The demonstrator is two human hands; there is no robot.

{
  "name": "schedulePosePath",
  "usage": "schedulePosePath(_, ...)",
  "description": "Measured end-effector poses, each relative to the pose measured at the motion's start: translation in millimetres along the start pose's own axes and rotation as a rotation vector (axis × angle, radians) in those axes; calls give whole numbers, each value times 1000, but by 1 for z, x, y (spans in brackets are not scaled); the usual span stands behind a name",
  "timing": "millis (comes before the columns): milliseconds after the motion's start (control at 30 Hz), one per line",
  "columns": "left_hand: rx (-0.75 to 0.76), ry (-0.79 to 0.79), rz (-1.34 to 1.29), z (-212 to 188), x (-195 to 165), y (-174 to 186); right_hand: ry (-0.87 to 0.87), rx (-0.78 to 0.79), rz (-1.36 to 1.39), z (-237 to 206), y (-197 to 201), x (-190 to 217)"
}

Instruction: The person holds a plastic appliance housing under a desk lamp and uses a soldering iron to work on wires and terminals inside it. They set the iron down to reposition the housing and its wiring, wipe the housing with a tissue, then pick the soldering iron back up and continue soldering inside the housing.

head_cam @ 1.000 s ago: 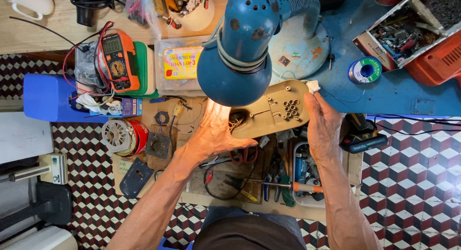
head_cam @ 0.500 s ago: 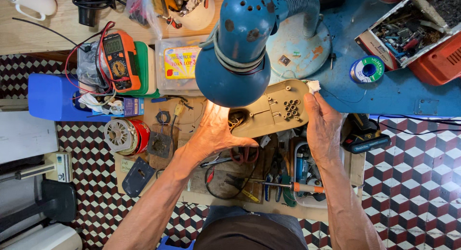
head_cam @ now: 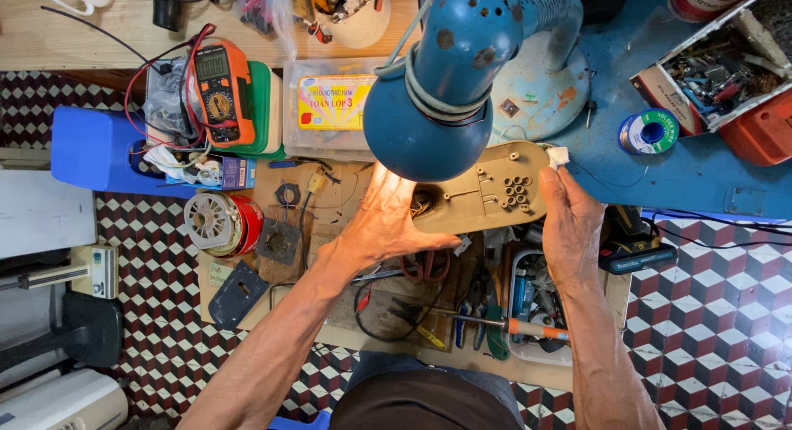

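Note:
Both my hands hold a tan plastic housing with round posts and holes, just under a blue desk lamp. My left hand grips the housing's left end, brightly lit by the lamp. My right hand holds its right end, with a small white connector at the fingertips. Wires show inside the housing's left opening.
An orange multimeter with red leads lies at the upper left beside a clear plastic box. A motor coil, pliers and a screwdriver lie on the wooden board. A solder spool and a parts box sit at the right.

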State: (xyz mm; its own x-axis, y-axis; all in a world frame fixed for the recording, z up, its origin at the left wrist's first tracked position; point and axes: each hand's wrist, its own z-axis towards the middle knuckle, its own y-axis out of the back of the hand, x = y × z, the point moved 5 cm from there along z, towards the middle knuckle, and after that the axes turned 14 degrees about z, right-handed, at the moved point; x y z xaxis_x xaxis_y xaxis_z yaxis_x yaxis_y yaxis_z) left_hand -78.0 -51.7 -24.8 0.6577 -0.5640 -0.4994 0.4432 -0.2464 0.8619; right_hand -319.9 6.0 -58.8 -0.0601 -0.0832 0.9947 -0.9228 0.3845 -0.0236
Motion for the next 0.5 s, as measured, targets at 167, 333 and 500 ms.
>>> schedulePosePath(167,-74,-15,35,-3,2,3,-88,-42,-33,0,0,-9)
schedulePosePath(333,-87,-14,34,-8,9,4,-112,-77,56,-4,-7,-13)
schedulePosePath(500,-51,42,5,-10,12,3,-115,-86,53,-8,-10,-9)
